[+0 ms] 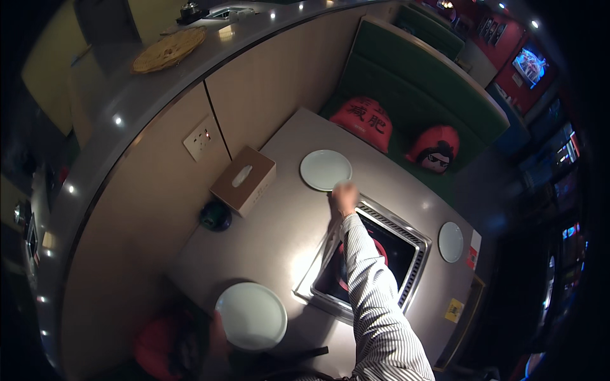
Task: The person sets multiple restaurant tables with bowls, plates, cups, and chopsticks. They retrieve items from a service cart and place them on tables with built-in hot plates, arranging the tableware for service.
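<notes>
My right hand (346, 196) reaches across the table to the near right rim of a round white plate (325, 167). Its fingers are blurred, so I cannot tell whether they grip the rim. At the lower left, my left hand (219, 335) is dim, with a finger along the left edge of another white plate (252, 315), which it holds by the rim. Beneath my right forearm, a square cooktop with a metal frame (413, 266) is set into the table; the sleeve hides part of its red ring.
A third white plate (451, 242) lies near the table's right edge. Against the partition stand a tissue box (245, 178) and a dark round object (215, 215). Red cushions (364, 121) rest on the green bench (410, 85). A woven tray (169, 50) sits on the ledge.
</notes>
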`<move>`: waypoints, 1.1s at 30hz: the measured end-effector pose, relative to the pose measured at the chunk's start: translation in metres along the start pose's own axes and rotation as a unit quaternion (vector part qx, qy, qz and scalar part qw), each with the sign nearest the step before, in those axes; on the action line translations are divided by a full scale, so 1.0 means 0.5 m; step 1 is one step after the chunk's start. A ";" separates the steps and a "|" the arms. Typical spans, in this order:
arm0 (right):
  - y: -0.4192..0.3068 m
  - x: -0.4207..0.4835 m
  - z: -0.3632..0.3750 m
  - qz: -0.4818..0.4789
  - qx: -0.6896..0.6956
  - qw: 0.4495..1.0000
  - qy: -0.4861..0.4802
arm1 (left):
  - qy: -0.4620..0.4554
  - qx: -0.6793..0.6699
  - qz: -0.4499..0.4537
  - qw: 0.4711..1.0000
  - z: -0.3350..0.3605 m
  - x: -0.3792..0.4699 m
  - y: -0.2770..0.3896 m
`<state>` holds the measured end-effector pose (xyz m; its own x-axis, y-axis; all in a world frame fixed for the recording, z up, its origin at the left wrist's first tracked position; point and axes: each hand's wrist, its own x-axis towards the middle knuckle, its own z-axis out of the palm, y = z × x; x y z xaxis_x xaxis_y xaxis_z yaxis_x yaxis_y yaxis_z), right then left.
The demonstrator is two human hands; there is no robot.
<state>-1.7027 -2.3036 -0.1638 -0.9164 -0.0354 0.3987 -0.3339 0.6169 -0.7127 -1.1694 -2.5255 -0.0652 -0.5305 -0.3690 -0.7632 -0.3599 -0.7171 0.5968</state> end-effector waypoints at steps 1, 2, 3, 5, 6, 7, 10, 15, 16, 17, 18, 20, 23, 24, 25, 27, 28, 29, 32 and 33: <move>0.009 0.012 0.032 0.036 0.045 0.998 0.006 | -0.018 -0.003 -0.015 1.000 -0.047 0.017 -0.022; 0.028 0.027 0.046 0.072 0.085 0.994 0.021 | -0.043 -0.005 -0.034 0.998 -0.065 0.037 -0.027; 0.057 0.049 0.039 0.105 0.118 0.986 0.049 | -0.056 -0.020 -0.027 0.998 -0.050 0.052 -0.019; -0.020 0.042 0.074 0.307 0.236 0.922 0.021 | -0.023 -0.060 -0.007 0.998 -0.023 0.003 -0.005; -0.014 0.051 0.054 0.291 0.206 0.934 0.024 | -0.037 -0.045 0.009 0.998 0.004 -0.011 0.007; -0.034 0.046 0.040 0.287 0.151 0.946 0.006 | -0.040 -0.032 0.025 0.998 0.024 -0.031 0.019; -0.068 0.024 -0.030 0.214 -0.058 0.975 0.013 | -0.063 -0.037 0.048 0.996 0.083 -0.029 0.042; -0.290 -0.328 -0.168 0.245 0.207 0.807 -0.496 | -0.092 -0.015 0.037 0.995 0.090 0.040 0.008; -0.382 -0.357 -0.220 0.275 0.142 0.714 -0.628 | -0.072 0.014 0.049 0.996 0.097 0.034 0.028; -0.381 -0.421 -0.261 0.201 0.163 0.690 -0.676 | -0.072 0.047 0.057 0.995 0.120 0.033 0.045; -0.408 -0.456 -0.305 0.204 0.229 0.716 -0.627 | -0.077 0.064 0.061 0.993 0.124 0.039 0.044; -0.380 -0.555 -0.310 0.281 0.236 0.745 -0.557 | -0.079 0.104 0.067 0.989 0.103 0.066 0.029; -0.374 -0.619 -0.349 0.346 0.225 0.777 -0.476 | -0.054 0.186 0.094 0.977 0.113 0.084 0.027; -0.340 -0.660 -0.366 0.387 0.200 0.793 -0.426 | -0.069 0.186 0.106 0.974 0.112 0.091 0.033; -0.321 -0.681 -0.410 0.381 0.094 0.814 -0.429 | -0.074 0.189 0.119 0.972 0.101 0.102 0.045; -0.236 -0.791 -0.519 0.480 0.138 0.822 -0.274 | -0.052 0.199 0.157 0.966 0.091 0.138 0.065; -0.249 -0.789 -0.588 0.466 0.239 0.819 -0.233 | -0.013 0.194 0.165 0.967 0.068 0.159 0.077; -0.249 -0.815 -0.653 0.504 0.249 0.809 -0.170 | 0.011 0.187 0.172 0.967 0.063 0.180 0.085; -0.211 -0.940 -0.816 0.560 0.226 0.797 0.025 | 0.007 0.143 0.176 0.974 0.085 0.233 0.092; -0.197 -0.982 -0.862 0.570 0.260 0.775 0.085 | 0.022 0.158 0.194 0.968 0.098 0.244 0.091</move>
<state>-1.1247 -2.0080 -0.0403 -0.6538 0.4304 -0.6223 0.5867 -0.2309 -0.7761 -1.2880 -2.5743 -0.1191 -0.6423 -0.6039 -0.4720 -0.3609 -0.3049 0.8813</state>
